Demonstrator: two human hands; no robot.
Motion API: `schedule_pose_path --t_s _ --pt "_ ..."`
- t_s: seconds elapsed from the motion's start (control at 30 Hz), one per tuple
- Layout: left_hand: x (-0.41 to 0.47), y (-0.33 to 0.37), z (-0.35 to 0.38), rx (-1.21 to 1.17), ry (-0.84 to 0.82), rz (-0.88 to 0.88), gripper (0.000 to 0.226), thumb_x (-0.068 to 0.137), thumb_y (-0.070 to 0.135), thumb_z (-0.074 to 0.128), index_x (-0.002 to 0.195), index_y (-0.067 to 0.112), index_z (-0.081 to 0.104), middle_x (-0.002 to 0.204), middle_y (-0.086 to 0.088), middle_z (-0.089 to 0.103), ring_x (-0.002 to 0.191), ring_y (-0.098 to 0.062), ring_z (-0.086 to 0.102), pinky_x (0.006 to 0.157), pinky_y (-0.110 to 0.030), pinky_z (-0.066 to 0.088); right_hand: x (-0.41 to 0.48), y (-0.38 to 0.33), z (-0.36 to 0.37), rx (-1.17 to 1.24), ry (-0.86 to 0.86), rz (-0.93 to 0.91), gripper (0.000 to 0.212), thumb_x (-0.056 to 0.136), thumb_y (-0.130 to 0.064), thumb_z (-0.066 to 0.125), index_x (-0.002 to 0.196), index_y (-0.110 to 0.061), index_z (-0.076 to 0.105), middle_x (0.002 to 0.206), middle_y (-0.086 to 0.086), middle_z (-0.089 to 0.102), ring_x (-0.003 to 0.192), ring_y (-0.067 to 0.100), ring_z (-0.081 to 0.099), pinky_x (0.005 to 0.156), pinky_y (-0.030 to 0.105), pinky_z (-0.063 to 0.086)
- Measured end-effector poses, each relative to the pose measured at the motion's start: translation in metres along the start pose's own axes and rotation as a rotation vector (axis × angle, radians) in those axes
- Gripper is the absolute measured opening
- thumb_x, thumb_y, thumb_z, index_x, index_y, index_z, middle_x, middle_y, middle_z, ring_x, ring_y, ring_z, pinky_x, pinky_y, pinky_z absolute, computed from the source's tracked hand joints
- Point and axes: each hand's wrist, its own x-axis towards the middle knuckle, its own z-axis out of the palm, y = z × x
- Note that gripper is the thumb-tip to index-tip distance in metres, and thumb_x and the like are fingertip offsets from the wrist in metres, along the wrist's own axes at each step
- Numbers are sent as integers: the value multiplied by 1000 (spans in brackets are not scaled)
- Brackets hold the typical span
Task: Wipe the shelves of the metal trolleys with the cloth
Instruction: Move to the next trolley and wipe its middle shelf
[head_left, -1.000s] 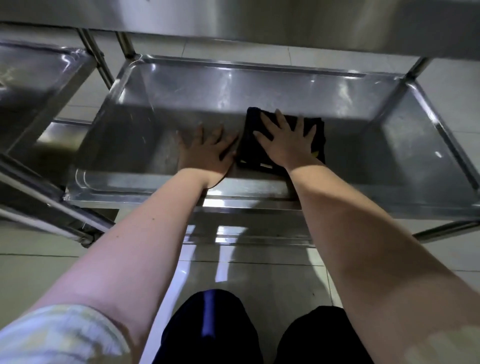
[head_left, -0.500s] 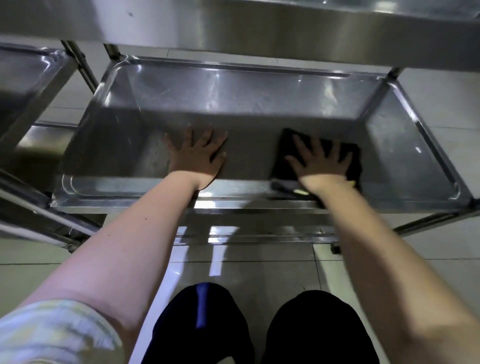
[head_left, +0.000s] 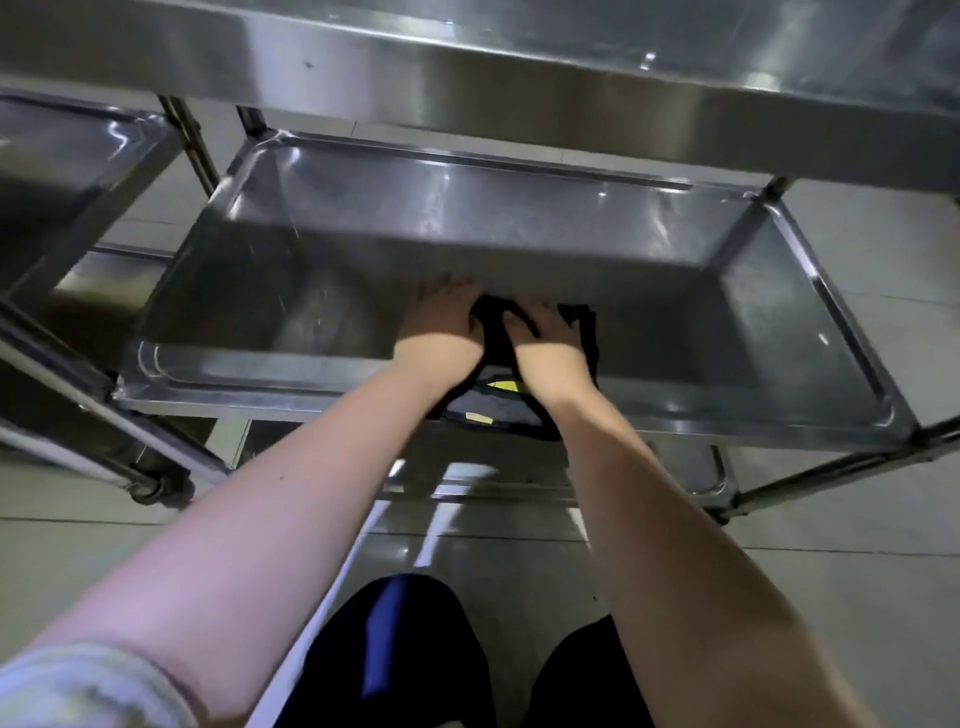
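Since half a second ago, the right hand (head_left: 548, 338) has drawn the black cloth (head_left: 506, 410) from the right part of the shelf back to the middle. The left hand (head_left: 441, 327), which lay flat on bare steel, now meets it there.

Nearest, at 6 o'clock, are the person's knees in dark trousers (head_left: 415, 649), and at 7 o'clock a pale checked sleeve (head_left: 78, 686). Both bare forearms reach up the view towards 12 o'clock. Under them lies a glossy grey tiled floor (head_left: 831, 597) that shows streaks of reflected light. A castor (head_left: 156, 486) of the neighbouring trolley stands at 9 o'clock.

The cloth lies at the centre of the view, on the front middle of the steel middle shelf (head_left: 779, 322). Its near edge hangs over the shelf's front rim. Two small yellow tags (head_left: 506, 385) show on that hanging part, and their writing is too small to read.

The hands sit side by side on the cloth, almost touching, with a fold of it bunched up between them. The right hand's fingers curl into the fabric and grip it. The left hand is on the cloth's left edge, but motion blur hides whether it grips or only presses.

The shelf is a shallow tray with a raised rim, and its far half catches the light. The edge of the top shelf (head_left: 467, 67) crosses the view at 12 o'clock. A second metal trolley (head_left: 67, 171) stands at 10 o'clock.
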Motion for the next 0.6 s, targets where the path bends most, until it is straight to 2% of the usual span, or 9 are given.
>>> schedule_pose_path --t_s 0.03,0.07,0.1,0.17,0.23,0.3,0.37,0.47,0.6 --pt "-3 19 10 73 -67 -5 61 85 36 30 142 24 49 149 -8 46 143 -30 32 118 -50 11 -1 12 -11 105 144 15 42 97 -35 48 135 -23 57 143 6 53 137 28 41 118 44 22" --pt "-7 33 21 165 -112 -21 58 92 44 30 147 30 41 155 -5 37 147 -28 23 115 -60 -3 -3 24 -22 109 264 32 43 93 -35 46 131 -20 61 138 8 58 132 28 47 115 47 27" --pt "-11 41 30 244 -136 -47 60 95 56 28 152 36 29 161 -2 25 151 -26 12 107 -70 -16 -5 37 -32 62 296 62 48 91 -36 42 133 -21 60 140 7 56 134 27 46 115 50 27" --pt "-15 44 40 351 -167 -87 73 89 76 18 154 44 12 166 1 6 152 -25 -4 93 -76 -26 -10 59 -42 -97 148 118 54 97 -41 37 148 -26 43 156 1 38 146 23 28 121 48 14" --pt "-14 36 37 392 -198 -80 81 83 84 10 154 46 4 166 3 -3 151 -24 -10 97 -78 -22 -10 70 -41 -367 -17 104 55 103 -44 32 156 -33 20 164 -5 17 151 22 9 122 43 1" --pt "-10 14 23 406 -225 -92 82 80 87 10 153 50 1 165 7 -7 151 -22 -12 102 -76 -17 -10 69 -39 -522 -88 78 56 103 -51 24 155 -42 7 165 -7 3 152 23 -2 121 45 -3" --pt "-8 -29 -1 422 -207 -154 82 80 88 12 152 51 1 165 8 -5 151 -21 -10 106 -74 -14 -10 65 -37 -608 -139 91 56 99 -62 18 152 -51 3 165 -9 -6 151 25 -10 120 49 -6" --pt "-17 -104 -46 488 -184 -237 82 78 88 6 151 52 1 165 8 -3 152 -22 -6 109 -71 -15 -10 60 -35 -697 -180 120 63 93 -73 20 149 -56 0 164 -10 -12 150 28 -14 119 53 -6" --pt "-14 -123 -60 525 -274 -261 76 87 79 8 154 44 -4 165 -7 -9 151 -29 -10 116 -61 -12 -8 54 -31 -719 -172 122 63 93 -73 21 149 -56 -2 164 -9 -14 150 31 -15 118 55 -7"
